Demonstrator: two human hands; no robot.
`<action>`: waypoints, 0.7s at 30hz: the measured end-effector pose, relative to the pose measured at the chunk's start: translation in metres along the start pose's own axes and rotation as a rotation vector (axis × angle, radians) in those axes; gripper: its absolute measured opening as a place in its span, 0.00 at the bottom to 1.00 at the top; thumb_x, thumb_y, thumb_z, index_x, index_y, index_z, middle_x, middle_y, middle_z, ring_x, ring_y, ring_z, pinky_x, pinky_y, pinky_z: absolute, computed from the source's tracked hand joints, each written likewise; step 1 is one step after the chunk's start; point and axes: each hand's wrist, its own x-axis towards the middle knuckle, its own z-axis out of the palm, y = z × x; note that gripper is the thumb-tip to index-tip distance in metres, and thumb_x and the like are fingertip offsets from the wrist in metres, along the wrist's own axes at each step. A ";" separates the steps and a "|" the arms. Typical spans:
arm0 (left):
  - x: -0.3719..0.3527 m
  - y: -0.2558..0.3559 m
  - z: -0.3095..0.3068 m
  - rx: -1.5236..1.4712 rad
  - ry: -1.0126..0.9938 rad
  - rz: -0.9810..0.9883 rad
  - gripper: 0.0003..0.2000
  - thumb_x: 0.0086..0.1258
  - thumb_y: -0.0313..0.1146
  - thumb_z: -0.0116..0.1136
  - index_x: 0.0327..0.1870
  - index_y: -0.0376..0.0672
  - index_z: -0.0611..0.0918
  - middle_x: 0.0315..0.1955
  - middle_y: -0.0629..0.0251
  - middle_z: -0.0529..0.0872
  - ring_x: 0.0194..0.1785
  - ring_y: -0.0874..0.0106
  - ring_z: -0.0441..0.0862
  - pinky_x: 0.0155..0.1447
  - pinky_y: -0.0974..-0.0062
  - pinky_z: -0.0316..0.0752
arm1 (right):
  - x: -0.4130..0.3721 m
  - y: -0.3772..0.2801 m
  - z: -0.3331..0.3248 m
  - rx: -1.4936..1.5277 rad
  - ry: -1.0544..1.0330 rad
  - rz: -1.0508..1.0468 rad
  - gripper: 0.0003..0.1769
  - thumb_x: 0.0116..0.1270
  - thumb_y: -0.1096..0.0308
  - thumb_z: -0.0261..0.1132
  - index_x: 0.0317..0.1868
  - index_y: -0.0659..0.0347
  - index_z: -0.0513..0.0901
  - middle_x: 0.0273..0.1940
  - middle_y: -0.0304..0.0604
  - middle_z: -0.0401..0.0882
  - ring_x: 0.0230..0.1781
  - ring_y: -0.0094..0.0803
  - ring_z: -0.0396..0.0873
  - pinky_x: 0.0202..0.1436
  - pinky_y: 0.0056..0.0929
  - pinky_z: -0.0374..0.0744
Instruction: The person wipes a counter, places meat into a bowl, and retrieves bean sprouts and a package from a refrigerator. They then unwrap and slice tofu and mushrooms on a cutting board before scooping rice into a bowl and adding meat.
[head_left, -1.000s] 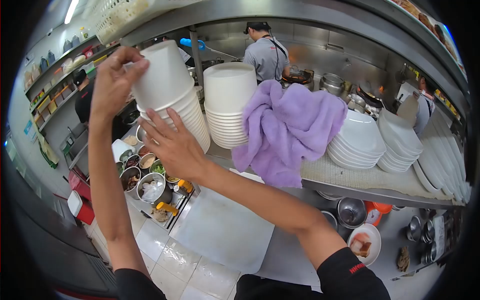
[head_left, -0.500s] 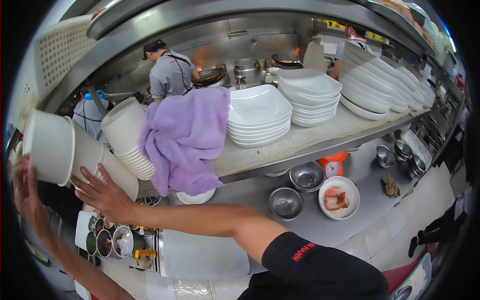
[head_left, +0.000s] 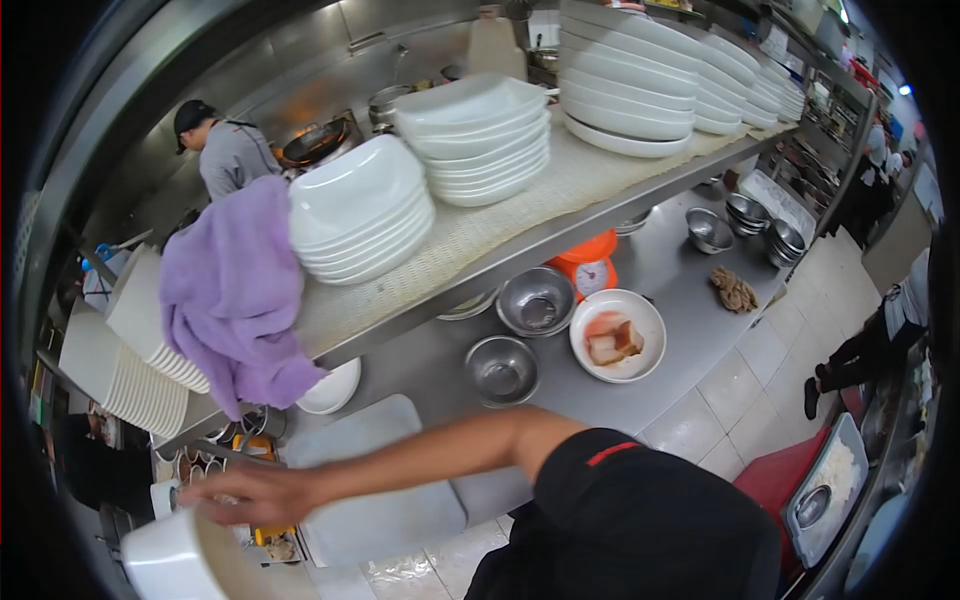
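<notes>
My right hand (head_left: 255,495), slightly blurred, is at the lower left with its fingers over the rim of a deep white tub (head_left: 175,558). The tub is tilted and cut off by the dark edge of the view; its underside is hidden. My left hand is out of view. Above, at the left end of the shelf, lean nested white tubs (head_left: 120,378) beside another leaning white stack (head_left: 140,300). A purple towel (head_left: 235,290) drapes over the shelf edge next to them.
White square bowls (head_left: 360,200) and more stacked dishes (head_left: 630,85) line the shelf (head_left: 450,265). Below are steel bowls (head_left: 502,370), an orange scale (head_left: 588,265), a plate of meat (head_left: 618,340), and a cutting board (head_left: 390,520). A person in grey (head_left: 230,155) works behind the shelf.
A white tub has come away from the leaning stack and moved down with my right hand. My left hand has left the view. The camera view has swung right and down.
</notes>
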 end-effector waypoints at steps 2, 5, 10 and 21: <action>-0.051 -0.005 -0.001 0.003 -0.107 -0.255 0.10 0.68 0.29 0.48 0.45 0.34 0.70 0.41 0.53 0.75 0.41 0.64 0.76 0.51 0.70 0.73 | -0.075 -0.028 -0.013 -0.035 0.044 -0.191 0.48 0.58 0.53 0.66 0.72 0.53 0.47 0.69 0.44 0.56 0.59 0.37 0.69 0.46 0.31 0.75; -0.148 -0.015 0.006 -0.049 -0.370 -0.802 0.16 0.71 0.32 0.43 0.56 0.34 0.67 0.51 0.53 0.74 0.51 0.64 0.75 0.57 0.69 0.71 | -0.178 -0.094 -0.038 -0.098 0.285 0.247 0.38 0.62 0.60 0.63 0.70 0.52 0.56 0.65 0.42 0.63 0.56 0.32 0.71 0.45 0.29 0.77; -0.331 0.037 0.097 -0.022 -0.865 -1.238 0.22 0.71 0.38 0.46 0.63 0.36 0.65 0.55 0.56 0.74 0.57 0.66 0.73 0.56 0.72 0.73 | -0.367 -0.184 -0.092 -0.670 0.995 0.709 0.27 0.61 0.73 0.55 0.63 0.59 0.67 0.41 0.55 0.80 0.35 0.38 0.82 0.40 0.33 0.79; -0.641 0.160 0.293 -0.001 -1.716 -1.464 0.18 0.57 0.26 0.51 0.49 0.29 0.75 0.40 0.53 0.82 0.43 0.67 0.80 0.48 0.73 0.73 | -0.591 -0.407 -0.117 -0.757 1.564 0.911 0.31 0.59 0.67 0.62 0.63 0.65 0.65 0.55 0.61 0.71 0.35 0.45 0.81 0.37 0.34 0.79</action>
